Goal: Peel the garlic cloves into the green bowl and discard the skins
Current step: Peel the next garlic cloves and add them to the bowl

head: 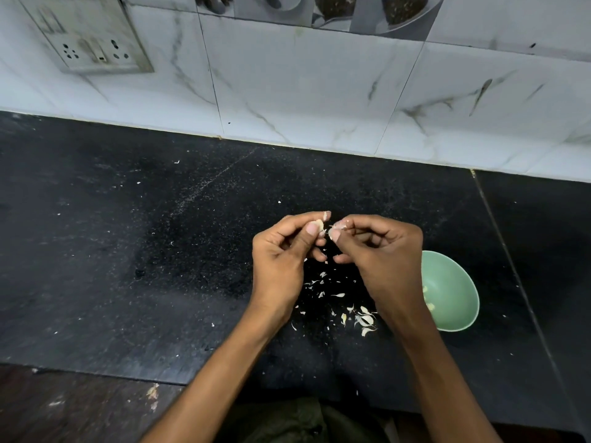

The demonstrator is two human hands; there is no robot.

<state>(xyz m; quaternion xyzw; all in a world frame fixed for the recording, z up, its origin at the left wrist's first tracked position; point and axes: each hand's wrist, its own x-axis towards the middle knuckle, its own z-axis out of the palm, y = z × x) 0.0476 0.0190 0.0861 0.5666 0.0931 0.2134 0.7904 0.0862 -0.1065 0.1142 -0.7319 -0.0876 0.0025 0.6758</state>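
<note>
Black speckled counter (160,251); marble-tiled wall (319,91); both hands' fingers (311,230) pinch garlic clove (319,224)

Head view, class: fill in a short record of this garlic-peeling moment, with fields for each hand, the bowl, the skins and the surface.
left hand: pinches a garlic clove in its fingers
right hand: pinches skin at the clove's end
green bowl: right of the hands, a few peeled cloves inside
skins: scattered below the hands, beside the bowl
counter: black, speckled
</note>
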